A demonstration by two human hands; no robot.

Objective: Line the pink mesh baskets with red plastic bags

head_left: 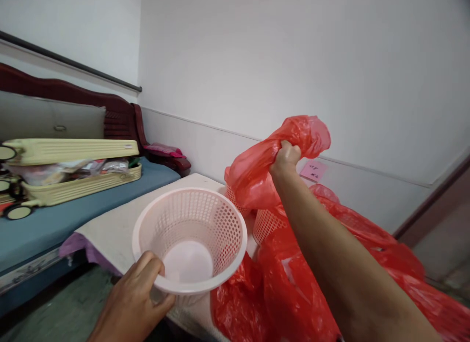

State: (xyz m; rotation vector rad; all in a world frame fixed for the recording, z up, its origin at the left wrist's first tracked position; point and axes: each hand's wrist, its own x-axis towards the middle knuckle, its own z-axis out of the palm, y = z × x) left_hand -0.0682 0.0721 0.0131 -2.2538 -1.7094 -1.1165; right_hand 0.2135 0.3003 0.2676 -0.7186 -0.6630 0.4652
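Note:
My left hand [137, 293] grips the near-left rim of a white plastic basket [187, 261], with the fingers over the edge. The basket has perforated sides, and nothing lies inside it. Farther off, my right hand [286, 158] is closed around the bunched middle of a red plastic bag [253, 178]. That bag is raised in front of the wall, and its lower part hangs by another perforated basket [237, 200]. Under my right forearm, a further basket [266, 224] is partly covered by red plastic.
More red plastic bags [290, 283] heap up on the right side of the pale table [121, 224]. A pink note [313, 170] is on the wall. At left, a partly open yellow suitcase [84, 187] full of packets lies on a blue bed [157, 173].

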